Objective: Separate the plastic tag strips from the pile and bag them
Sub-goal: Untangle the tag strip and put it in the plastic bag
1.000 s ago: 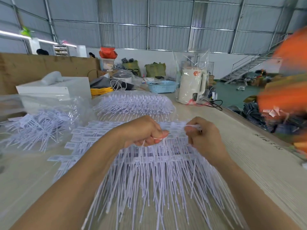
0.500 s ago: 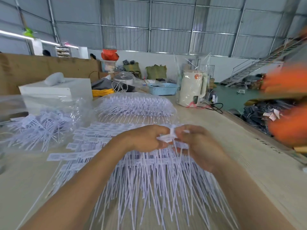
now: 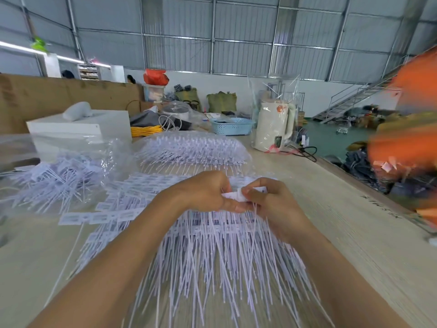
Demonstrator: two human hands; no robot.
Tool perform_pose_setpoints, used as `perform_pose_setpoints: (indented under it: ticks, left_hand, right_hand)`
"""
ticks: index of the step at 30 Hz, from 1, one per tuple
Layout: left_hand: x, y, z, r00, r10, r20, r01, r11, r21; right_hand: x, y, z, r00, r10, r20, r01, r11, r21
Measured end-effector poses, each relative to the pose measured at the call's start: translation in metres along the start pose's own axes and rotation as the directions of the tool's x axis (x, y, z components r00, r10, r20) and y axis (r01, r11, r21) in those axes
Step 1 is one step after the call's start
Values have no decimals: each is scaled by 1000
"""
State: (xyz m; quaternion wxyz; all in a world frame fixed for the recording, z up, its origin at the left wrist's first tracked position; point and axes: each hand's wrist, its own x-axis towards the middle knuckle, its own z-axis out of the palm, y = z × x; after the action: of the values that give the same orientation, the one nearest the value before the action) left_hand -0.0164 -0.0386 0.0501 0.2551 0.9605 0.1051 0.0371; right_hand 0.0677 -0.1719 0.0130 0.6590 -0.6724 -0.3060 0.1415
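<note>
Warehouse workshop, corrugated metal walls (image 3: 236, 31), steel staircase (image 3: 350, 102), long worktable (image 3: 343, 221), stacked sacks (image 3: 221, 101)

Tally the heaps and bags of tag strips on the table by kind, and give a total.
Loose pile of tag strips, under both hands: 1
Clear bag of loose tag strips, far left: 1
Clear bag of stacked tag strips, behind the pile: 1
Total: 3

The left hand and right hand pinch one strip between them.
</note>
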Motion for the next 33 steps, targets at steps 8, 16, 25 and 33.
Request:
perform_pose_setpoints:
  ticks: [8, 16, 25, 33]
  left_hand:
    - [0, -5, -2, 999, 40, 18, -39, 999, -23]
    - [0, -4, -1, 997, 67, 26, -66, 997, -46]
    - [-7, -8, -8, 985, 38, 167, 22, 939, -343]
    - [-2, -8, -8, 996, 29, 84, -11, 978, -208]
  right_hand:
    - [-1, 5, -2, 998, 20, 65, -20, 1000, -3]
    - [-3, 7, -1, 993, -63, 102, 71, 994, -81]
    - [2, 4, -12, 949, -299, -102, 278, 943, -180]
    - [5, -8, -37, 998, -57, 38, 42, 949, 312]
